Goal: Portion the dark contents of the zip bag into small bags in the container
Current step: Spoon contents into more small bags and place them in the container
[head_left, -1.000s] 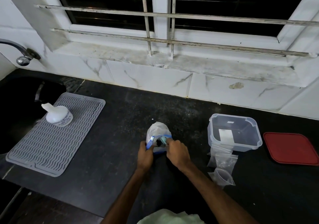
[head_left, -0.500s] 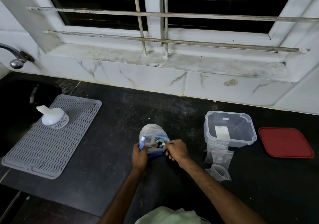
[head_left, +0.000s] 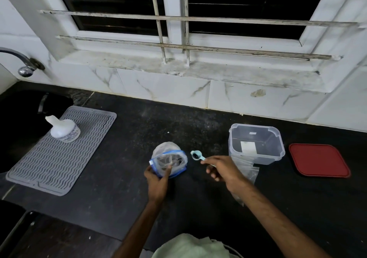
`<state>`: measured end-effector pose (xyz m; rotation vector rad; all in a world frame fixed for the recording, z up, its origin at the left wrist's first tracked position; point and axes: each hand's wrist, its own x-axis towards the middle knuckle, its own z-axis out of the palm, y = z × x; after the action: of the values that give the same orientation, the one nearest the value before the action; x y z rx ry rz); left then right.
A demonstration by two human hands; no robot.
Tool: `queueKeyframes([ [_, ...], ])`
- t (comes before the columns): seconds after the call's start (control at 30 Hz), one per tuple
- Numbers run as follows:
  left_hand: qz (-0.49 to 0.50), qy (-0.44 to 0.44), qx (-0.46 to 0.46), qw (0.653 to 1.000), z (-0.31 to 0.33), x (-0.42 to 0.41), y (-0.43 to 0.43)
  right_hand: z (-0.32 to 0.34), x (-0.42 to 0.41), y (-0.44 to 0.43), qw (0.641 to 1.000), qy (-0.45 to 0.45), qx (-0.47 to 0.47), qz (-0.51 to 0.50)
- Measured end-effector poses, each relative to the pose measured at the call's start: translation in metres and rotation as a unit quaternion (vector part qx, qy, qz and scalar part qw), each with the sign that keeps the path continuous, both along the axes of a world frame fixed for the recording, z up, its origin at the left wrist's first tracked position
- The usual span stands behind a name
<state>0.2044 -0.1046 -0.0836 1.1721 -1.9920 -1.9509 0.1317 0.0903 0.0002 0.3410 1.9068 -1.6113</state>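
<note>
A clear zip bag (head_left: 168,159) with a blue zip rim stands open on the black counter, dark contents showing inside. My left hand (head_left: 157,180) grips its near rim. My right hand (head_left: 221,169) pinches the handle of a small light-blue scoop (head_left: 196,155), which holds a dark heap and hovers just right of the bag. The clear plastic container (head_left: 256,144) stands to the right with a white slip inside. Several small clear bags (head_left: 249,168) lie against its front, partly hidden by my right wrist.
A red lid (head_left: 318,160) lies flat at the right of the container. A grey ribbed mat (head_left: 59,148) at the left carries a white bottle (head_left: 63,129). Beyond it are the dark sink (head_left: 19,114) and a tap (head_left: 25,67). Pale cloth (head_left: 190,246) sits at the bottom edge.
My right hand has drawn the scoop out of the zip bag and moved it right, now loaded with dark contents. My left hand stays on the bag's rim.
</note>
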Motion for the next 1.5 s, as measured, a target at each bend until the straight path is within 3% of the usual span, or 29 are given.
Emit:
queueKeyframes([
  [0.1, 0.09, 0.03, -0.133, 0.987, 0.007, 0.029, 0.015, 0.009, 0.006, 0.038, 1.0, 0.007, -0.001, -0.01],
  [0.2, 0.086, 0.098, -0.257, 0.958, 0.012, 0.05, 0.047, 0.008, 0.011, 0.075, 0.999, 0.02, -0.009, -0.025],
  [0.33, -0.122, 0.103, -0.187, 0.969, 0.001, 0.049, 0.106, 0.003, 0.023, 0.115, 0.999, 0.035, 0.001, -0.027],
  [0.47, -0.298, 0.022, -0.182, 0.937, -0.018, 0.03, 0.163, -0.005, 0.033, 0.144, 0.998, 0.043, 0.042, 0.006],
  [0.63, -0.288, -0.008, -0.223, 0.931, -0.023, 0.013, 0.209, -0.016, 0.038, 0.171, 0.992, 0.07, 0.097, 0.044],
  [0.8, -0.257, -0.006, -0.236, 0.937, -0.017, 0.011, 0.226, -0.026, 0.041, 0.176, 0.959, 0.188, 0.173, 0.125],
  [0.9, -0.256, 0.002, -0.233, 0.938, -0.016, 0.014, 0.229, -0.03, 0.043, 0.174, 0.89, 0.311, 0.276, 0.187],
  [1.03, -0.237, 0.021, -0.22, 0.946, -0.016, 0.013, 0.231, -0.03, 0.046, 0.17, 0.724, 0.459, 0.425, 0.291],
  [1.1, -0.232, 0.03, -0.21, 0.949, -0.012, 0.013, 0.233, -0.03, 0.049, 0.168, 0.642, 0.536, 0.447, 0.317],
  [1.2, -0.222, 0.032, -0.197, 0.954, -0.01, 0.014, 0.236, -0.042, 0.053, 0.17, 0.608, 0.599, 0.419, 0.309],
  [1.3, -0.211, 0.036, -0.189, 0.958, -0.01, 0.016, 0.236, -0.049, 0.058, 0.176, 0.616, 0.616, 0.397, 0.288],
  [1.37, -0.206, 0.033, -0.185, 0.96, -0.012, 0.018, 0.234, -0.052, 0.059, 0.179, 0.656, 0.596, 0.381, 0.262],
  [1.43, -0.203, 0.036, -0.176, 0.963, -0.014, 0.02, 0.234, -0.05, 0.061, 0.179, 0.759, 0.521, 0.345, 0.184],
  [1.5, -0.21, 0.039, -0.181, 0.96, -0.015, 0.02, 0.233, -0.043, 0.064, 0.175, 0.89, 0.385, 0.229, 0.088],
])
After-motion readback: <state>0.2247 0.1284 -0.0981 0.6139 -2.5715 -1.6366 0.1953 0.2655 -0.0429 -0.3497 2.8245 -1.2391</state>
